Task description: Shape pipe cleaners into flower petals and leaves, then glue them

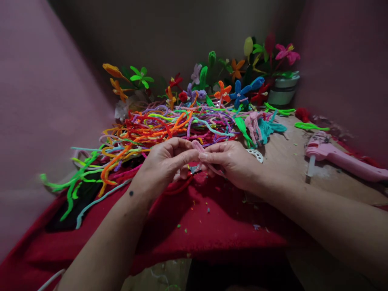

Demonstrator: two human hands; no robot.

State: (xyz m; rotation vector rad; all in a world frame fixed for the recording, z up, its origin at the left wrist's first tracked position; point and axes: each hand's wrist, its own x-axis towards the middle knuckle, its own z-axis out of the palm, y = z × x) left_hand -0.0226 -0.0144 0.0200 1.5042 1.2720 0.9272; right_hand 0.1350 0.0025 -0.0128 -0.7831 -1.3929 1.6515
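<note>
My left hand (165, 161) and my right hand (232, 161) meet over a red cloth (197, 218), fingertips pinched together on a pale pink pipe cleaner (198, 146) bent into a small loop between them. Both hands are closed on it. Just behind them lies a big tangled heap of coloured pipe cleaners (163, 125), with green and orange strands trailing to the left.
Finished pipe-cleaner flowers (239, 91) stand at the back, some in a white pot (283, 91). A pink glue gun (339, 155) lies on the wooden surface at right. A small white ring (255, 154) sits beside my right hand. Pink walls close in both sides.
</note>
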